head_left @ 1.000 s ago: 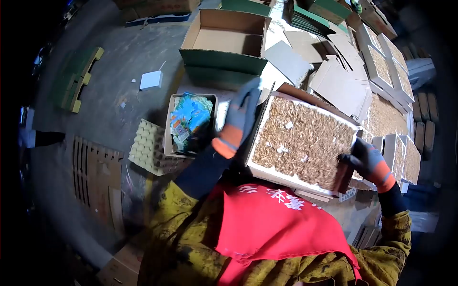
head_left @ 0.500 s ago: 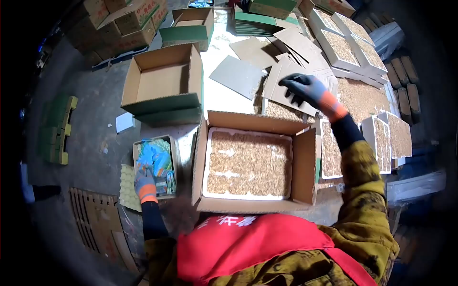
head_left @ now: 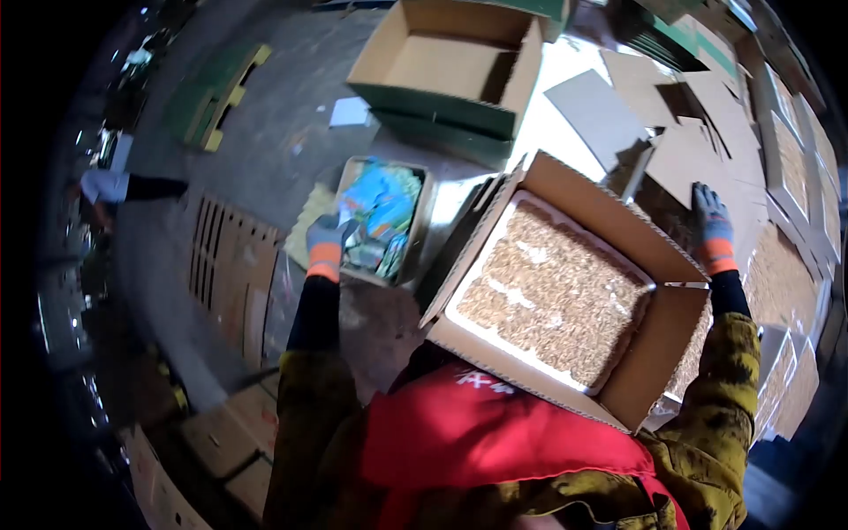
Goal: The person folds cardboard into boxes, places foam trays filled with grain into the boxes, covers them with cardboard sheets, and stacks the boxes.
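On the left, a slotted cardboard sheet (head_left: pixel 231 265) lies flat on the grey floor (head_left: pixel 305 79). Beyond it, farther off, sits a low green stack with yellow blocks (head_left: pixel 203 102) along one side, and to its right a small white block (head_left: pixel 351 112). At the far left edge is a person (head_left: pixel 124 187) in a pale top and dark trousers. Near left, brown cartons (head_left: pixel 225 428) stand close together, their printing too blurred to read.
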Tool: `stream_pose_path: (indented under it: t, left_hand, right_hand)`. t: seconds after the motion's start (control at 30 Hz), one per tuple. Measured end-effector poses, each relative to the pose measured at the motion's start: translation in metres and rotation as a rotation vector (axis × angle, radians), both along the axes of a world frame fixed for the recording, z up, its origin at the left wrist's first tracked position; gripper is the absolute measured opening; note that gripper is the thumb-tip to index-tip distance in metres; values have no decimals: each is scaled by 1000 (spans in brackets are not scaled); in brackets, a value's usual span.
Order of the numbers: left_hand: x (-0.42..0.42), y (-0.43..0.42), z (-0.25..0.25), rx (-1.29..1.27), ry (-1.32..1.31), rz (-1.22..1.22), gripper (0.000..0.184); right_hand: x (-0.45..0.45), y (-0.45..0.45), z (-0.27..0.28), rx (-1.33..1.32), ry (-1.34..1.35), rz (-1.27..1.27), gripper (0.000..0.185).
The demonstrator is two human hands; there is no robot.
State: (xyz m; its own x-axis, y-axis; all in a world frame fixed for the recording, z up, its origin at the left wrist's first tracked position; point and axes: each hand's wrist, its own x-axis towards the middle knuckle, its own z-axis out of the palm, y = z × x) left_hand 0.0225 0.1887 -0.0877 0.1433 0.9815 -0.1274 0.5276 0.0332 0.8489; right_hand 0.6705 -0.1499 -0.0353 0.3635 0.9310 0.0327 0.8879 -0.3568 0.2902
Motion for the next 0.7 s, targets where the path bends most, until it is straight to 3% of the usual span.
stream_pose_path:
  t: [0.1,0.23,0.27,0.33,0.37,0.4,0.43,0.47,0.5,0.53,0.6,0.67,0.7]
  left_hand:
    - [-14,8,-28,-73,94,51,30]
    - [-23,4,-7,-247,-161,47,31]
    - [-30,9,-6,-102,-120,-17,28]
    - [18,-19,77,108,134,176,20]
    - [25,-20,81,185,-312,87,18]
    - [54,-38,128,255,-321,-90,17]
    - [87,-66,166,302,-551,-221,23]
    - [114,-102,213,360,-586,-413,24]
    - [133,-114,239,620,-375,-762,21]
    - [142,-130,248,752,14,-941,26]
    - [160,-153,244,964,92,-1124,37]
    - [161,-136,224,804,62,-1153,43]
    - [153,-138,193,827,-228,-753,41]
  right_hand:
    - [-11,-10,25,140,238,3,50]
    - [-59,3,82,147,27,114,45]
    - [-71,7,100,204,91,97,43]
    - [-95,3,133,319,195,38,39]
    - [-108,-2,147,418,201,37,38]
    - [-121,-8,160,510,200,39,37]
    - [-134,-12,172,587,140,102,35]
    - [-154,-11,191,637,120,123,33]
    - [-176,-10,209,665,168,120,35]
    - [-197,-8,228,649,111,140,41]
    - [-245,-1,253,651,81,177,55]
    - [-289,4,260,545,54,217,71]
    - [-310,9,255,455,106,263,63]
